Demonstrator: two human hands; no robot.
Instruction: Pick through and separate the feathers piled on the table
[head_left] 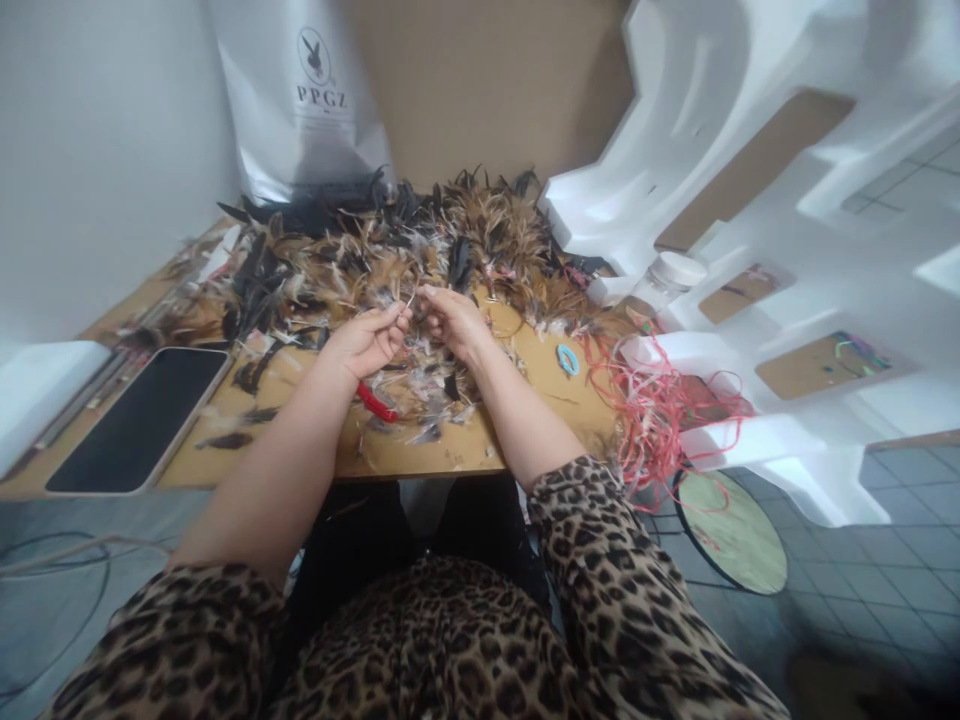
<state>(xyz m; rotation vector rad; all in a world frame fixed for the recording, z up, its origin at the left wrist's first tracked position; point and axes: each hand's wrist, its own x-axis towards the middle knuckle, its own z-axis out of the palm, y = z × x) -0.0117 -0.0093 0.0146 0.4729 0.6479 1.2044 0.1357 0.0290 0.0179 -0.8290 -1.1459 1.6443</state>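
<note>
A big heap of brown, black and white feathers [390, 240] covers the back of a low wooden board [300, 455]. My left hand [367, 340] and my right hand [450, 318] meet at the heap's front edge. Both are closed in a pinch on a thin pale feather quill [410, 298] that stands up between the fingertips. A red-handled tool [377, 405] lies on the board just under my left wrist, among loose feather scraps. My sleeves are leopard print.
A dark phone [142, 420] lies at the board's left. A silver PPGZ bag [304, 100] stands behind the heap. White foam packing [750, 200] fills the right, with a tangle of red string [660, 410], a small blue ring [568, 360] and a white-lidded jar [671, 275]. A round disc [731, 530] lies on the floor.
</note>
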